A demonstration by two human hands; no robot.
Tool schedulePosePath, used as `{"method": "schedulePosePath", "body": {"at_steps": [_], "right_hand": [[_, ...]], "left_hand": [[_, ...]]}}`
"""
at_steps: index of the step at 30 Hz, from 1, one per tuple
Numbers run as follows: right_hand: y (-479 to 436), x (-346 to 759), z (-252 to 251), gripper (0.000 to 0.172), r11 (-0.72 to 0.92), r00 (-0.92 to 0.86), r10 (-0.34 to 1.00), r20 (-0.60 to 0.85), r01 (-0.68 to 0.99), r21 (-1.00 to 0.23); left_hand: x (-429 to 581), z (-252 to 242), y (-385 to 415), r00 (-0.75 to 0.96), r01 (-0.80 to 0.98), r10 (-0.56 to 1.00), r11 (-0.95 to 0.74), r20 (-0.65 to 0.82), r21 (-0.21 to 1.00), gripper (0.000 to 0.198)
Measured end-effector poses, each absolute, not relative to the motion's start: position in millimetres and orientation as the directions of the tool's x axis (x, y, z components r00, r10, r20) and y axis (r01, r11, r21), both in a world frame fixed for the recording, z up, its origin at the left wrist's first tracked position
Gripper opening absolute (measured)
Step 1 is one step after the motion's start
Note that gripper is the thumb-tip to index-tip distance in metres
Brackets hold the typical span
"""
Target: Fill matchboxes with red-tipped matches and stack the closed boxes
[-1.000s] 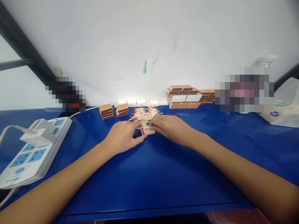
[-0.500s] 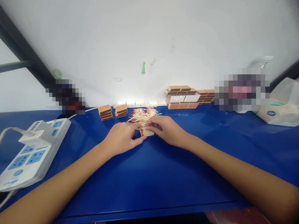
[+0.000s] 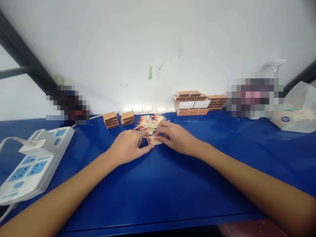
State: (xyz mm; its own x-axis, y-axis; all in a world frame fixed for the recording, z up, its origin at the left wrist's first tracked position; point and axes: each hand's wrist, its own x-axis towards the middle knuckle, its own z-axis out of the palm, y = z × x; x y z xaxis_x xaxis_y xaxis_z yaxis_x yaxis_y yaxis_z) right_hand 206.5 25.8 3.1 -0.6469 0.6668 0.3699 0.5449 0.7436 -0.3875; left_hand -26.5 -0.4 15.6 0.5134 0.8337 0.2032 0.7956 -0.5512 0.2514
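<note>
A small white matchbox tray [image 3: 158, 143] with red-tipped matches in it lies on the blue table [image 3: 153, 187]. Its left end is gripped between the thumb and fingers of my left hand [image 3: 130, 144]. My right hand [image 3: 175, 136] is over the tray's right part, fingers bent and pressed together at the matches; what they hold, if anything, is too small to make out. Just behind both hands is a loose pile of matches [image 3: 149, 121], partly covered by my right fingers.
Two short stacks of matchboxes [image 3: 111, 120] stand behind my left hand. A larger matchbox stack [image 3: 192, 103] and white trays [image 3: 142, 109] line the wall. A power strip [image 3: 39, 164] lies left, a tissue pack [image 3: 293, 118] right.
My right hand has shifted slightly, its fingers more bent over the tray. My left hand keeps its hold on the tray. The whole view has moved a little.
</note>
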Motion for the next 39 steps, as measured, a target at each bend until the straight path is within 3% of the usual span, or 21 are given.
{"method": "schedulePosePath", "body": {"at_steps": [8,24,31,39], "right_hand": [[28,211,6,0.011,0.739,-0.684,0.669,0.291,0.572,-0.355],[20,206,2,0.012,0.825,-0.741,0.551,0.384,0.411,-0.389],[16,203,6,0.016,0.812,-0.737,0.571,0.362,0.442,-0.381],[15,205,9,0.007,0.794,-0.716,0.603,0.353,0.493,-0.357]], "left_hand": [[-28,14,1,0.518,0.792,0.827,-0.560,0.217,0.244,0.036],[-25,16,-2,0.561,0.766,0.804,-0.594,0.196,0.243,0.027],[-25,16,-2,0.562,0.769,0.804,-0.595,0.194,0.236,0.027],[-26,16,-2,0.560,0.772,0.801,-0.597,0.209,0.220,0.032]]}}
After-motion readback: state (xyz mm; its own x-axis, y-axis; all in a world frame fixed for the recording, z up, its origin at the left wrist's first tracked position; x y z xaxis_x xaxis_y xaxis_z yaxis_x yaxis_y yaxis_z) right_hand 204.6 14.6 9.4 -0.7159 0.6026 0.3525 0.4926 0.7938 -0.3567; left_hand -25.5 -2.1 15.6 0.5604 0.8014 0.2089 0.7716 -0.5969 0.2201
